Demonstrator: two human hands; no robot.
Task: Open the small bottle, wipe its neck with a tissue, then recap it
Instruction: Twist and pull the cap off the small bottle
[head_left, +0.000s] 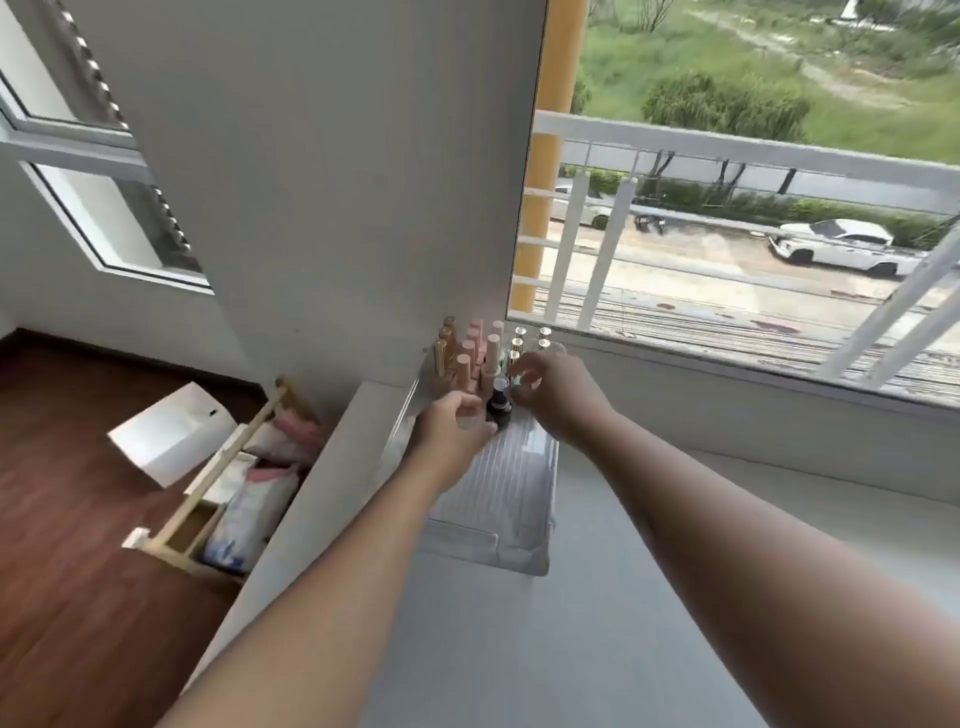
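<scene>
Small dark glass bottle with grey cap (500, 402) stands in clear ribbed plastic tray (498, 499). Left hand (453, 421) curls around its base, steadying; right hand (550, 387) half-open beside cap, holding nothing, probably to unscrew.

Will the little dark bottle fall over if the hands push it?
Probably, yes. The dark bottle looks tall and narrow, so a sideways push might tip it. It stands close to other bottles, which it could knock. It seems small enough to feel light, and its shiny surface may be slippery.

Your bare hands: two, left (451, 422) and right (551, 391)
Small dark glass bottle with grey cap (500, 404): one
Clear ribbed plastic tray (498, 499): one
Pink-capped bottles (477, 358): you cannot count them exactly, several
</scene>
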